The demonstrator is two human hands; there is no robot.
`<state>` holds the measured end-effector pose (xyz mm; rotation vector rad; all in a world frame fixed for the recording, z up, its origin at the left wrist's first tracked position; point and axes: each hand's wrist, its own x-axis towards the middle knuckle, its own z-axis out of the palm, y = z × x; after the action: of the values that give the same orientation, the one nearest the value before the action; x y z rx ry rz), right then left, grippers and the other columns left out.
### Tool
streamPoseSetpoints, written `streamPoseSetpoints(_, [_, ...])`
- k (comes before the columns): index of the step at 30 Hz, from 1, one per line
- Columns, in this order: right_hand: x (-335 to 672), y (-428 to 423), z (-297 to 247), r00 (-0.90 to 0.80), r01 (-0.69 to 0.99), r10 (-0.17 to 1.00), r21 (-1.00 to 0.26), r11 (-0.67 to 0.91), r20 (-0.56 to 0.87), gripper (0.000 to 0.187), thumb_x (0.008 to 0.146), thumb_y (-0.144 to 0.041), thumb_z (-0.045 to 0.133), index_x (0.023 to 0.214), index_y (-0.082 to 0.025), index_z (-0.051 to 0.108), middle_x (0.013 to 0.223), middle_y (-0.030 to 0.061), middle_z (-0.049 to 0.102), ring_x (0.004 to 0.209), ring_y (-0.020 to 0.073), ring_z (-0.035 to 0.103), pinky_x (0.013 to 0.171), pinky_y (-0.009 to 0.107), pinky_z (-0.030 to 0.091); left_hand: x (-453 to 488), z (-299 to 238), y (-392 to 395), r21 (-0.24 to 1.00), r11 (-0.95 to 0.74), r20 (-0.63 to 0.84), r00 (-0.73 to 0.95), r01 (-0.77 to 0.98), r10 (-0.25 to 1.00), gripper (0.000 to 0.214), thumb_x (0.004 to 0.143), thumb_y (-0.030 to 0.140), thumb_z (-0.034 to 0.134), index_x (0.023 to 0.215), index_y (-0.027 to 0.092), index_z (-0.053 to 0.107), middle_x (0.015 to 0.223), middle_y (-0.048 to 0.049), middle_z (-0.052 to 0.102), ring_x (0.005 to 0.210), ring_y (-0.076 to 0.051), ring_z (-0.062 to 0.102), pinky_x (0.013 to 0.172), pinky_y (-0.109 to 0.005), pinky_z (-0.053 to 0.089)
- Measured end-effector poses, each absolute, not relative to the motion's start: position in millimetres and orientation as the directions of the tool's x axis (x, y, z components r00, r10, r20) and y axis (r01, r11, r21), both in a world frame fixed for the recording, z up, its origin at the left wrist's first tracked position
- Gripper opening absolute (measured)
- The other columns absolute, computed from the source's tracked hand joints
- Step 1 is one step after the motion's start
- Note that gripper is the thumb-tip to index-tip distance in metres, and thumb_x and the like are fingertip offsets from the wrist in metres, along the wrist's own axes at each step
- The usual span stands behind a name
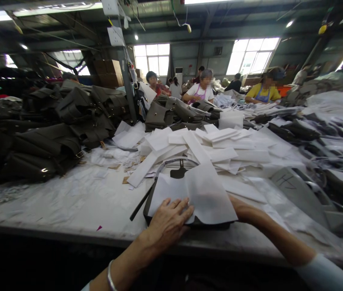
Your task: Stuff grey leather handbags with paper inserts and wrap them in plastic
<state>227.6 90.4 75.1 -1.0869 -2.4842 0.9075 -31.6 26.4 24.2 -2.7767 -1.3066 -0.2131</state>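
Head view: I saw the left hand point(169, 216) laid on the white sheet point(209, 194) over the dark handbag point(149, 206), fingers extended, slightly parted, not clenched. Right hand point(238, 208): fingers hidden behind the sheet, couldn't tell grip. Bag sat near the table point(116, 214)'s front edge. Open room left; white strips point(197, 147) crowded its far side.

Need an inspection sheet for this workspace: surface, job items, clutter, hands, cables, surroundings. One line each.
Surface: pale table; purple scrap near the front edge.
Job's things: white sheeting over a dark bag.
Clutter: white pieces heaped beyond; dark bags piled at left.
Hands: left hand rests on the sheeting; right hand at its right edge, fingers mostly hidden.
Cables: cord with a yellow end hangs overhead.
Surroundings: several people beyond the piles, one in a yellow top; windows behind.
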Motion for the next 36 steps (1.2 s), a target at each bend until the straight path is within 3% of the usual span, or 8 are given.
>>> streamPoseSetpoints(2, [245, 89, 95, -0.641, 0.629, 0.767, -0.548, 0.552, 0.037, 0.029, 0.087, -0.024, 0.059, 0.113, -0.022, 0.071, 0.108, 0.0029, 0.074, 0.100, 0.0214, 0.069, 0.088, 0.029, 0.055, -32, 26, 27, 0.009, -0.643, 0.135, 0.636, 0.766, 0.760, 0.054, 0.092, 0.043, 0.060, 0.139, 0.025, 0.043, 0.150, -0.0101, 0.045, 0.126, -0.028, 0.052, 0.101, -0.045, 0.041])
streamPoseSetpoints(4, [254, 82, 117, -0.498, 0.740, 0.836, -0.391, 0.547, 0.228, 0.034, 0.088, -0.027, 0.055, 0.119, -0.021, 0.068, 0.115, 0.0057, 0.072, 0.105, 0.0246, 0.068, 0.091, 0.035, 0.054, -31, 28, 27, 0.012, -0.645, 0.120, 0.640, 0.764, 0.759, 0.053, 0.091, 0.043, 0.060, 0.139, 0.025, 0.043, 0.150, -0.0099, 0.045, 0.125, -0.028, 0.053, 0.100, -0.045, 0.042])
streamPoseSetpoints(7, [235, 68, 135, -0.413, 0.766, 0.784, -0.289, 0.574, 0.463, 0.033, 0.093, -0.031, 0.051, 0.121, -0.021, 0.066, 0.122, 0.0076, 0.069, 0.110, 0.0241, 0.066, 0.096, 0.036, 0.051, -30, 30, 26, 0.007, -0.633, 0.108, 0.628, 0.774, 0.770, 0.054, 0.091, 0.042, 0.061, 0.139, 0.025, 0.043, 0.149, -0.0099, 0.046, 0.124, -0.028, 0.054, 0.099, -0.047, 0.043])
streamPoseSetpoints(12, [165, 68, 81, -0.667, 0.648, 0.713, -0.301, 0.699, 0.219, 0.027, 0.095, -0.018, 0.047, 0.104, -0.019, 0.072, 0.106, 0.0085, 0.074, 0.098, 0.0194, 0.070, 0.090, 0.028, 0.052, -28, 31, 26, 0.014, -0.625, 0.121, 0.619, 0.781, 0.776, 0.056, 0.090, 0.041, 0.063, 0.140, 0.023, 0.043, 0.147, -0.0114, 0.048, 0.123, -0.028, 0.055, 0.098, -0.046, 0.044])
streamPoseSetpoints(19, [166, 84, 9, -0.561, 0.673, 0.803, -0.454, 0.584, 0.200, 0.027, 0.095, -0.021, 0.051, 0.115, -0.019, 0.069, 0.112, 0.0083, 0.073, 0.103, 0.0217, 0.069, 0.094, 0.032, 0.052, -41, 15, 21, 0.032, -0.600, 0.239, 0.577, 0.799, 0.781, 0.058, 0.090, 0.041, 0.064, 0.139, 0.019, 0.045, 0.137, -0.0112, 0.059, 0.123, -0.027, 0.056, 0.104, -0.047, 0.040])
streamPoseSetpoints(28, [145, 68, 14, -0.576, 0.814, 0.816, -0.066, 0.577, 0.043, 0.027, 0.097, -0.022, 0.052, 0.120, -0.016, 0.064, 0.112, 0.0151, 0.069, 0.105, 0.0283, 0.066, 0.090, 0.039, 0.053, -41, 3, 12, -0.047, -0.448, 0.218, 0.447, 0.893, 0.868, 0.053, 0.086, 0.037, 0.069, 0.132, 0.015, 0.054, 0.119, -0.0128, 0.066, 0.109, -0.027, 0.062, 0.093, -0.045, 0.047])
streamPoseSetpoints(32, [138, 71, 18, -0.567, 0.823, 0.822, 0.009, 0.568, -0.056, 0.025, 0.097, -0.021, 0.047, 0.112, -0.015, 0.066, 0.101, 0.0157, 0.070, 0.095, 0.0307, 0.068, 0.080, 0.039, 0.055, -34, 10, 17, -0.032, -0.434, 0.127, 0.434, 0.900, 0.892, 0.063, 0.085, 0.046, 0.069, 0.136, 0.014, 0.050, 0.115, -0.0146, 0.066, 0.105, -0.029, 0.062, 0.090, -0.048, 0.049])
streamPoseSetpoints(36, [138, 70, 17, -0.555, 0.831, 0.831, 0.019, 0.556, -0.039, 0.028, 0.093, -0.008, 0.047, 0.110, -0.016, 0.067, 0.099, 0.0133, 0.071, 0.090, 0.0277, 0.070, 0.074, 0.033, 0.054, -29, 10, 27, -0.005, -0.566, 0.124, 0.562, 0.824, 0.818, 0.073, 0.085, 0.052, 0.067, 0.142, 0.012, 0.043, 0.137, -0.0190, 0.055, 0.123, -0.031, 0.055, 0.102, -0.049, 0.044])
